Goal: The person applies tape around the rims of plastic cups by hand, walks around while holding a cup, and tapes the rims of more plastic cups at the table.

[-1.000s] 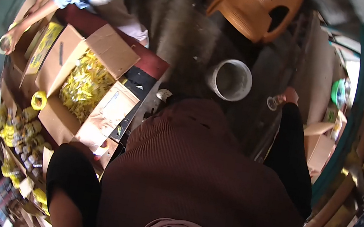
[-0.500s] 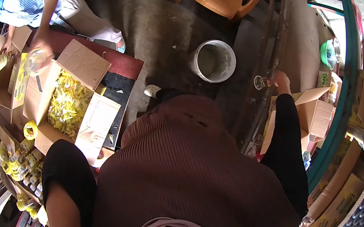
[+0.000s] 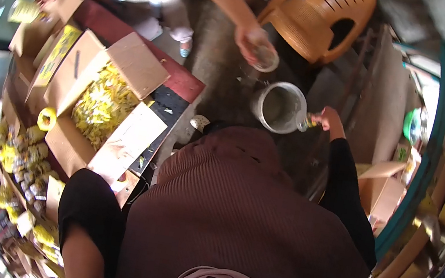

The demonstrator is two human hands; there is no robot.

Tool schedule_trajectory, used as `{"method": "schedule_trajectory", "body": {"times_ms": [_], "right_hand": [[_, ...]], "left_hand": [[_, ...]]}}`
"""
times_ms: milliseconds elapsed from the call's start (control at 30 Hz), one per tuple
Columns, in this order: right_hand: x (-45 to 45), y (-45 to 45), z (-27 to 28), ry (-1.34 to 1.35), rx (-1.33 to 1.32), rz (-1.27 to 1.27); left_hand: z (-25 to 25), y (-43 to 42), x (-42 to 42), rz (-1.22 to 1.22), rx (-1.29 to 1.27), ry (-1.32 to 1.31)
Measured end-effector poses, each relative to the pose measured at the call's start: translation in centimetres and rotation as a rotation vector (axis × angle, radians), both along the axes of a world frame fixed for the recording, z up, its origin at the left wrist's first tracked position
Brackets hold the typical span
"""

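Observation:
My right hand (image 3: 328, 120) is closed around a small clear glass (image 3: 308, 122), which looks like a drinking glass and is slightly blurred. The glass is at the right rim of a white bucket (image 3: 264, 103) on the floor; whether they touch I cannot tell. Of my left arm (image 3: 86, 251) only the sleeve and part of the forearm show, and the left hand is out of view. A co-worker's hand (image 3: 250, 40) holds a clear round container (image 3: 265, 59) above the floor near the bucket.
An open carton (image 3: 71, 144) full of yellow wrappers (image 3: 104, 101) stands on the red and black table (image 3: 190, 87) at left. Yellow-labelled jars (image 3: 25, 156) crowd below it. An orange plastic chair (image 3: 306, 26) stands beyond the bucket. A green post (image 3: 435, 116) and cartons line the right.
My right hand has brought the glass left to the bucket's rim. The co-worker has leaned in, carrying the clear container from the cartons toward the bucket. The whole view has turned somewhat.

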State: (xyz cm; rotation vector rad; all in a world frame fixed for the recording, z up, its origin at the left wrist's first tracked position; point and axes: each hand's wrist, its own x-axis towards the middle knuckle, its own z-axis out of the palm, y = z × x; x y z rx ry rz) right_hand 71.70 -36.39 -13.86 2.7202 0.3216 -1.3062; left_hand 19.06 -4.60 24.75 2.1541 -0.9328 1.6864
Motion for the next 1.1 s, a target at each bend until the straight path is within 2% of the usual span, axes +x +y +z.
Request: {"method": "schedule_trajectory", "body": {"times_ms": [33,67,167,200,300,400,467,500,533,600,733,867,933,967,1033,1100], "right_hand": [[-1.3,1.0,0.0,-0.069,0.012,0.121],[-1.7,2.4,-1.3,0.012,-0.077,0.106],[-3.9,5.7,-3.8,0.208,0.048,0.119],[-4.6,7.3,-4.3,0.281,0.018,0.169],[-7.5,11.4,-6.8,0.247,0.133,0.27],[-10.2,15.5,-9.2,0.183,0.046,0.484],[-11.8,17.4,-11.9,-0.285,0.338,0.896],[-14.6,20.6,-7.4,-0.165,0.227,0.764],[-16.0,22.7,-6.0,-0.158,0.241,0.812],[-18.3,26.2,-4.4,-0.174,0.277,1.01],[-23.2,33.3,2.9,-0.142,0.343,1.38],[-30.7,39.5,15.7,0.099,0.438,1.529],[-35.1,41.9,18.4,0.4,0.777,1.524],[-36.9,42.4,18.5,0.405,0.781,1.539],[-41.2,43.2,18.3,0.537,1.229,1.461],[-45.6,43.3,17.9,0.648,1.296,1.339]], "left_hand": [[0.1,-0.7,-0.6,0.035,0.011,-0.001],[0.3,-1.2,-1.2,0.071,0.02,-0.005],[0.7,-2.6,-3.0,0.196,0.051,-0.02],[0.8,-3.2,-3.7,0.238,0.06,-0.02],[1.2,-4.9,-5.4,0.357,0.079,-0.022],[1.4,-6.4,-6.9,0.457,0.089,-0.031],[1.6,-8.0,-8.2,0.559,0.112,-0.036],[1.6,-8.6,-8.7,0.607,0.118,-0.036],[1.6,-9.1,-9.2,0.656,0.123,-0.037],[1.8,-10.5,-10.0,0.75,0.13,-0.033],[2.1,-12.9,-11.3,0.942,0.138,-0.036],[2.5,-15.3,-12.9,1.121,0.153,-0.068],[2.7,-16.3,-14.3,1.192,0.161,-0.12],[3.0,-16.3,-14.7,1.212,0.162,-0.158],[2.9,-17.1,-16.1,1.264,0.157,-0.248],[1.9,-17.2,-17.8,1.307,0.125,-0.37]]}}
